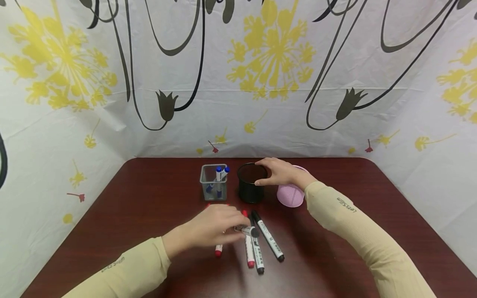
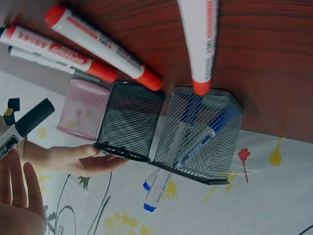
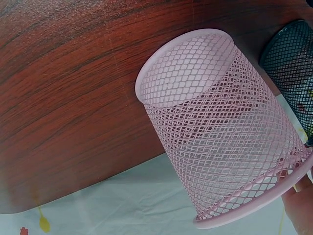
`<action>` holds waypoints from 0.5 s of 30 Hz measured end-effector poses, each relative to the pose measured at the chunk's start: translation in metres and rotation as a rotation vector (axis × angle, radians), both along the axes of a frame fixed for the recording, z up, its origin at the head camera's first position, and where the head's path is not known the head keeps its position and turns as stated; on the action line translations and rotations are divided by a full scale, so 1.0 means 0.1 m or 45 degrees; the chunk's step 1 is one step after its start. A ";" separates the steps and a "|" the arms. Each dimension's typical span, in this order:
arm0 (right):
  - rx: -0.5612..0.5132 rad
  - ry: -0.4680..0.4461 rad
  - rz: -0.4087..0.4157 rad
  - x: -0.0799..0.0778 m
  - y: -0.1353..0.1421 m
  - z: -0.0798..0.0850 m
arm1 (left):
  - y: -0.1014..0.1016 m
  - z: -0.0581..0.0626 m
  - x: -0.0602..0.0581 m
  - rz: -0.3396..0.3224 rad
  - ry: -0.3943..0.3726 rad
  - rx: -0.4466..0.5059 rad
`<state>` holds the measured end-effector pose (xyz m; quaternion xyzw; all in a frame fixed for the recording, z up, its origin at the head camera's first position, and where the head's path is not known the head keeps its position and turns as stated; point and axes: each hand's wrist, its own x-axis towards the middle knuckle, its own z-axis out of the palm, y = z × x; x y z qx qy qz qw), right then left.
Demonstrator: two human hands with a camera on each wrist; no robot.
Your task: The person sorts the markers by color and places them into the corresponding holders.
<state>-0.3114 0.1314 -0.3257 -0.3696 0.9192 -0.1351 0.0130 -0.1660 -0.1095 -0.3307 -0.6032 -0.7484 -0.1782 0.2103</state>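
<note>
My left hand (image 1: 218, 225) pinches a black-capped whiteboard marker (image 2: 34, 118) above the markers on the table, its cap pointing right in the head view. At the back, my right hand (image 1: 279, 171) grips the rim of a round black mesh pen holder (image 1: 250, 188), thumb on the near side and fingers on the far side. Beneath and beside the left hand lie red-capped markers (image 1: 249, 252) and black-capped markers (image 1: 269, 236). The left hand partly hides one red marker (image 1: 218, 251).
Left of the black holder stands a square grey mesh holder (image 1: 204, 180) containing blue-capped markers (image 1: 218, 176). A round pink mesh holder (image 3: 215, 122) stands to the right, below my right forearm. A patterned cloth (image 1: 223, 107) hangs behind the dark wooden table (image 1: 156, 186).
</note>
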 end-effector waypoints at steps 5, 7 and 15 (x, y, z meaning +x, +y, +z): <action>-0.009 0.005 0.009 0.01 0.00 0.00 | 0.02 0.08 -0.01 0.002 -0.173 0.133; -0.013 0.012 0.012 0.01 0.00 0.00 | 0.03 0.11 -0.02 0.007 -0.231 0.181; -0.013 0.020 0.010 0.00 0.00 -0.01 | 0.06 0.20 -0.08 0.029 -0.513 0.326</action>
